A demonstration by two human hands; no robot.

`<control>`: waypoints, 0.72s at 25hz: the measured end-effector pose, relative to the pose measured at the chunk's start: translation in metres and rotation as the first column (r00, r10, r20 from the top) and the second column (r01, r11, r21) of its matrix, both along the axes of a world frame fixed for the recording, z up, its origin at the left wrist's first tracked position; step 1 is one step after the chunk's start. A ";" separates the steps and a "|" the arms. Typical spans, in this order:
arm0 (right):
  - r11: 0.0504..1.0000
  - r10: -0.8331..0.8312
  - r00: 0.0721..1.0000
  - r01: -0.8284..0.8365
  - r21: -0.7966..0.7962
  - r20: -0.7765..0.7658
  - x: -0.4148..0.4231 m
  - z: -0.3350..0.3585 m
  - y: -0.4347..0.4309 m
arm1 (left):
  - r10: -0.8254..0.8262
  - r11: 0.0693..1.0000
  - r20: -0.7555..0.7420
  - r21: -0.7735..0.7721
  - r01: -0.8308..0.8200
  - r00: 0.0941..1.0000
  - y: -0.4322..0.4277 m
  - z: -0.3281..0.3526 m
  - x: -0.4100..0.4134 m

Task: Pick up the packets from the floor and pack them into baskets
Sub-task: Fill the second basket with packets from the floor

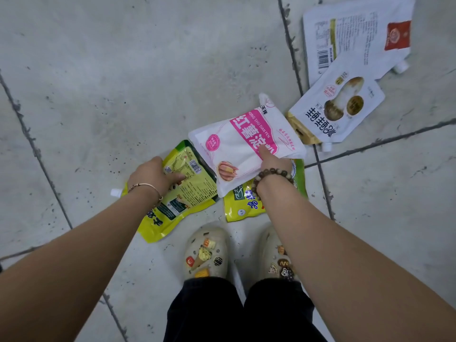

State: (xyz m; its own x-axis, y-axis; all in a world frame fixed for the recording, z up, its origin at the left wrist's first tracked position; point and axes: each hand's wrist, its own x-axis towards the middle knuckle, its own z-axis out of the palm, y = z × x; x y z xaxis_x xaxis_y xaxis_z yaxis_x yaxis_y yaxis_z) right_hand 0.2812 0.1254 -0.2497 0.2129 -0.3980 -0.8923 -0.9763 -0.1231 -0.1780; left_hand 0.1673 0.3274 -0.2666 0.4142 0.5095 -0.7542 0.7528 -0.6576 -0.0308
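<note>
Evidently pick-up is in hand: the yellow-green packet is pinched by the left hand, and the pink-and-white packet overlapping it is clamped under the thumb of the right hand. Both packets rest on the floor. At six o'clock of the right hand a second yellow packet is seen, and at one o'clock a mushroom-printed pouch and a larger white pouch. No basket is seen; lifting is called for next.

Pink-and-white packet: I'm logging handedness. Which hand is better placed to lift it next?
Right. The right hand pinches the pink-and-white packet at its near edge, thumb on top; the left hand holds the yellow-green pouch beside it.
</note>
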 end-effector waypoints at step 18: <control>0.970 -0.207 0.943 0.162 0.182 0.261 -0.029 0.229 -0.130 | 0.070 0.997 0.282 -0.056 -0.057 0.957 -0.054 0.237 0.051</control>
